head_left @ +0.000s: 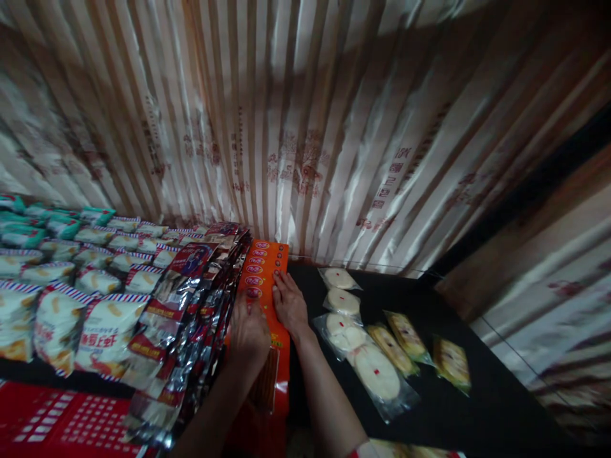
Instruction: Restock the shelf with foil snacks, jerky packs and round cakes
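Note:
A row of overlapping orange snack packets [260, 267] with round pink-and-white logos runs away from me along the shelf. My left hand [251, 327] rests on the row's left side, its fingers pointing forward onto the packets. On the right edge of the same row, my right hand [290, 302] lies with fingers stretched out, touching the packets. Neither hand has lifted anything. Close against my left hand stands a thick row of dark red and silver packets [191, 305].
White snack bags [102, 334] with striped tops fill the left, with green bags [62, 226] behind. Round white flatbreads [377, 371] in clear wrap and yellow packs [408, 337] lie right on the black shelf [487, 426]. A red basket [62, 416] sits front left. Pleated printed sheeting [296, 127] hangs behind.

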`<action>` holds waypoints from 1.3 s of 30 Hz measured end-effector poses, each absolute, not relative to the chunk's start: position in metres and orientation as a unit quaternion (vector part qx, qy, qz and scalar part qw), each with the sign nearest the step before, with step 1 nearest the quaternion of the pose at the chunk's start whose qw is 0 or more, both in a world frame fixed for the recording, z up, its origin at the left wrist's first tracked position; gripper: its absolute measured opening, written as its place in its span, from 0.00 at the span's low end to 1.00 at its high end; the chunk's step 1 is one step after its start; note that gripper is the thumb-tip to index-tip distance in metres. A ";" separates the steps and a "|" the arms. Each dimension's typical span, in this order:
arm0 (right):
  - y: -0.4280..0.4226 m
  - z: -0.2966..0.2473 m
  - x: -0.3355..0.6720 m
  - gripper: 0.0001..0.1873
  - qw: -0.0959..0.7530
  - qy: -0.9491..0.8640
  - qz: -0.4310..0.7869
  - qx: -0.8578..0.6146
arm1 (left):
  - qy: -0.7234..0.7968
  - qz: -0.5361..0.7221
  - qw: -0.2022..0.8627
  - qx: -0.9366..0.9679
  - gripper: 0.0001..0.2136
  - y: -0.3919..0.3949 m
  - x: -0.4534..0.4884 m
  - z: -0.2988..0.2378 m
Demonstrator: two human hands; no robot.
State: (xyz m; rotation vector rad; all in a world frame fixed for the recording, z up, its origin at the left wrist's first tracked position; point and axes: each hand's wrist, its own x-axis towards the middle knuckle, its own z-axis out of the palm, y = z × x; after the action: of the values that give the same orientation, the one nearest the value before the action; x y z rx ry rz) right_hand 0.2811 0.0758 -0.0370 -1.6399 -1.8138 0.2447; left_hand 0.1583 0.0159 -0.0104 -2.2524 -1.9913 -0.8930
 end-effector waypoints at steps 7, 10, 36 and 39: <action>0.077 -0.041 0.285 0.24 0.351 -0.705 0.101 -0.608 | -0.677 -0.212 -0.071 -0.702 0.22 0.058 0.191 0.028; 0.077 -0.039 0.284 0.24 0.344 -0.707 0.097 -0.611 | -0.715 -0.179 -0.098 -0.669 0.23 0.074 0.192 0.028; 0.074 -0.036 0.283 0.35 0.455 -0.595 0.108 -0.654 | -0.721 -0.165 -0.084 -0.668 0.24 0.092 0.185 0.007; 0.074 -0.033 0.285 0.38 0.477 -0.558 0.166 -0.659 | -0.718 -0.173 -0.075 -0.670 0.24 0.094 0.185 0.005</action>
State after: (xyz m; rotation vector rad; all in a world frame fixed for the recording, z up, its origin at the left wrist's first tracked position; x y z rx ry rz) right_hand 0.2848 0.0735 -0.0330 -1.6084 -1.3621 0.4045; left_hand 0.1852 0.0940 0.0055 -2.2103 -2.3717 -0.5709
